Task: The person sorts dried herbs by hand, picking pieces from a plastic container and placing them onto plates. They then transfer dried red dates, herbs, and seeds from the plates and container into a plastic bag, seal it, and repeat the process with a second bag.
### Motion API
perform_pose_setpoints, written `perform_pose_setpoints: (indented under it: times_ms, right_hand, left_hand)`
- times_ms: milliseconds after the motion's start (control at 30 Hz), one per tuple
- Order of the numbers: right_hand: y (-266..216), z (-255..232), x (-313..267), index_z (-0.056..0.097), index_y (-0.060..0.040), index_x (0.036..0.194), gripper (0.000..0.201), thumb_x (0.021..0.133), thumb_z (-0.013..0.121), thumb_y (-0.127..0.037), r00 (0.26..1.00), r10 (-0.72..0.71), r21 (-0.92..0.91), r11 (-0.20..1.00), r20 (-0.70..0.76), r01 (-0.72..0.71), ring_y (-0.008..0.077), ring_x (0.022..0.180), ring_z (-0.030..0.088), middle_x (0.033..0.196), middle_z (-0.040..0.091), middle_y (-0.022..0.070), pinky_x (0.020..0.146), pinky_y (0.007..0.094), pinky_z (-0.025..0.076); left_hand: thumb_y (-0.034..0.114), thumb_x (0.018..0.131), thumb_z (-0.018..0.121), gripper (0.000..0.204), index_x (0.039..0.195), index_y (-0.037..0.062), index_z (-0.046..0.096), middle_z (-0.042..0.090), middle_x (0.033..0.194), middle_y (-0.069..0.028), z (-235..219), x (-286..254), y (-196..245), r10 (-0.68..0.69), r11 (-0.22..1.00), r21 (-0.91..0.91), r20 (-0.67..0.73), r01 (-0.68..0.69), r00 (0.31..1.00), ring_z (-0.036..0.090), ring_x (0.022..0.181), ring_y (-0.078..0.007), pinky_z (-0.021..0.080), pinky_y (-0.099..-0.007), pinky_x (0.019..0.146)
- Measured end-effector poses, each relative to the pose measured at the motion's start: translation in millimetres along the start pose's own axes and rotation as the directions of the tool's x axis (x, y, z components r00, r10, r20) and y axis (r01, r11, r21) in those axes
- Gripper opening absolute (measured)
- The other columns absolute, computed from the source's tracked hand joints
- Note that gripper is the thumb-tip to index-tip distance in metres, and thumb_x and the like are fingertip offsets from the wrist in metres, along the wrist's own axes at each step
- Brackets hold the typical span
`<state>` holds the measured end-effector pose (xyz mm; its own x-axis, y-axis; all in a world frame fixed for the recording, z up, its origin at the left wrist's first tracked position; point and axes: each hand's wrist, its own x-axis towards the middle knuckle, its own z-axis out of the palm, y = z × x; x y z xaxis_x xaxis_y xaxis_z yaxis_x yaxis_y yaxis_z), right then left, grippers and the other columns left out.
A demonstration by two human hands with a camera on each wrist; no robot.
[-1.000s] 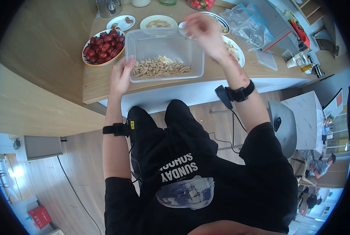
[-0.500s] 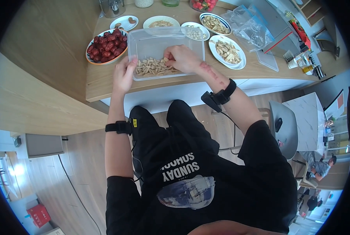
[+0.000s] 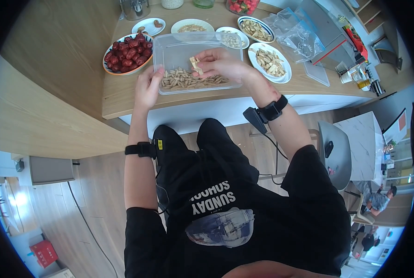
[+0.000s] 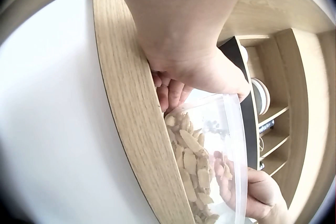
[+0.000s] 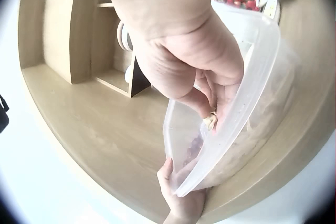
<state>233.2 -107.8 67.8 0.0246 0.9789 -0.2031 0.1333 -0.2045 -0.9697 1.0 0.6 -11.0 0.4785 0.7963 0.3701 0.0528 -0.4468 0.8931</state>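
My left hand (image 3: pixel 147 88) grips the left end of a clear plastic box (image 3: pixel 172 51), its thumb over the rim. The box leans toward me at the counter's front edge. Tan dried slices (image 3: pixel 181 80) lie heaped along its lower side. Inside the box, above that heap, my right hand (image 3: pixel 226 65) pinches a few pale dried slices (image 3: pixel 195 66) between thumb and fingers. The pale slices (image 5: pixel 210 120) also show at the fingertips in the right wrist view. Through the box wall, the left wrist view shows the heaped slices and the right hand's fingers.
A bowl of red dates (image 3: pixel 127 54) stands left of the box. Behind are small plates (image 3: pixel 150 26) of dried goods. To the right lie a white plate of pale slices (image 3: pixel 269 62), a blue-rimmed dish (image 3: pixel 255 29), plastic bags (image 3: pixel 295 34) and a clear lid (image 3: pixel 317 73).
My right hand moved from above the back dishes down into the box, reached the slices, then rose slightly with pale slices pinched. My left hand kept its hold on the box.
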Motion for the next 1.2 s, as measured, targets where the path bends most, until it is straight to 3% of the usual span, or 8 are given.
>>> perform_pose_setpoints:
  times_ms: [67,300,500,600,800,967,1100,1200]
  right_hand:
    - [2,-2,0,0.051,0.0041,0.131,0.035,0.100,0.057,-0.012,0.999,-0.013,0.068,0.998,0.045,0.009,0.0216,0.105,0.068,0.118,0.064,0.0164,0.094,0.0320,0.056]
    - [6,-3,1,0.050,0.0054,0.133,0.035,0.102,0.051,-0.011,0.996,0.016,0.199,0.979,0.086,-0.033,0.0241,0.111,0.066,0.119,0.063,0.0174,0.098,0.0328,0.054]
    - [9,-2,1,0.051,0.0057,0.132,0.037,0.099,0.058,-0.009,0.999,-0.048,0.113,0.992,0.014,0.046,0.0229,0.106,0.068,0.116,0.065,0.0166,0.095,0.0311,0.056]
    - [6,-3,-2,0.051,0.0114,0.129,0.038,0.093,0.061,0.001,0.997,-0.081,0.061,0.995,-0.002,0.081,0.0223,0.099,0.071,0.115,0.064,0.0191,0.086,0.0278,0.060]
    - [4,-5,-11,0.062,0.0059,0.119,0.030,0.094,0.068,-0.011,0.989,-0.142,-0.020,0.990,-0.031,0.142,0.0147,0.095,0.069,0.106,0.068,0.0122,0.083,0.0268,0.059]
    - [10,-9,-12,0.068,0.0008,0.117,0.027,0.097,0.065,-0.016,0.979,-0.185,-0.214,0.963,-0.085,0.164,0.0079,0.079,0.064,0.095,0.070,0.0044,0.071,0.0225,0.055]
    - [-1,-12,-26,0.068,0.0000,0.118,0.027,0.098,0.063,-0.018,0.979,-0.154,-0.155,0.979,-0.136,0.132,0.0076,0.078,0.064,0.097,0.071,0.0038,0.070,0.0229,0.055]
    - [-11,-36,-44,0.068,-0.0006,0.118,0.027,0.099,0.062,-0.019,0.934,-0.307,-0.199,0.942,-0.183,0.270,0.0079,0.083,0.065,0.101,0.071,0.0051,0.072,0.0227,0.055]
  left_hand:
    - [0.040,0.095,0.057,0.048,0.106,-0.0060,0.066,0.058,0.069,-0.0058,-1,0,-1,-0.009,1.000,0.007,0.010,0.009,1.000,0.049,0.068,-0.0123,0.042,-0.0323,0.064]
    - [0.040,0.095,0.057,0.048,0.106,-0.0056,0.066,0.057,0.067,-0.0052,2,1,-3,0.024,1.000,0.008,-0.016,-0.023,1.000,0.049,0.067,-0.0126,0.041,-0.0327,0.063]
    - [0.040,0.095,0.057,0.048,0.107,-0.0059,0.066,0.057,0.067,-0.0067,0,2,-4,0.009,1.000,0.022,-0.009,-0.009,1.000,0.051,0.068,-0.0138,0.043,-0.0338,0.065]
    - [0.040,0.095,0.057,0.048,0.106,-0.0061,0.066,0.055,0.066,-0.0073,0,2,-5,0.012,0.999,0.036,-0.007,-0.012,1.000,0.050,0.068,-0.0141,0.042,-0.0339,0.065]
    - [0.041,0.095,0.056,0.050,0.105,-0.0064,0.066,0.051,0.065,-0.0074,1,2,-7,0.013,0.998,0.055,-0.018,-0.012,1.000,0.047,0.066,-0.0142,0.040,-0.0336,0.062]
    - [0.041,0.095,0.056,0.050,0.106,-0.0064,0.066,0.052,0.065,-0.0069,0,3,-8,0.018,0.998,0.062,-0.005,-0.017,1.000,0.048,0.066,-0.0148,0.041,-0.0334,0.062]
    - [0.040,0.097,0.055,0.049,0.109,-0.0060,0.067,0.058,0.069,-0.0080,1,1,-4,0.013,0.999,0.035,-0.008,-0.013,1.000,0.052,0.070,-0.0155,0.042,-0.0333,0.066]
    - [0.040,0.097,0.055,0.049,0.112,-0.0056,0.067,0.061,0.074,-0.0096,-2,2,-3,-0.010,0.999,0.043,0.008,0.009,1.000,0.054,0.074,-0.0165,0.044,-0.0335,0.071]
